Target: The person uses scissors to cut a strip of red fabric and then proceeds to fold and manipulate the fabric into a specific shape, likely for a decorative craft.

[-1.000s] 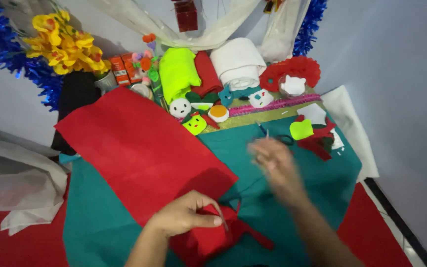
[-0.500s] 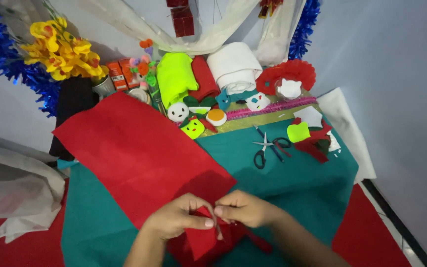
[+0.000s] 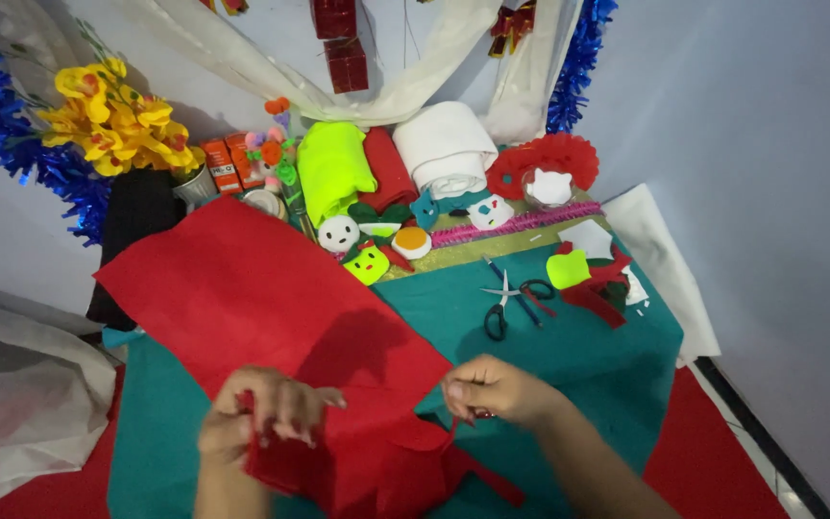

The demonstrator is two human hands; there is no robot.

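I see the teal felt-covered table first, with the large red felt sheet spread across its left half and bunched at the near edge. My left hand is closed in a fist around the gathered red felt; my right hand pinches a thin red felt strip between thumb and fingers, just beside the sheet's cut corner. I judge this a pulling or separating step on the near edge. Next I'd need steady tension from both hands. The black-handled scissors lie apart, further back.
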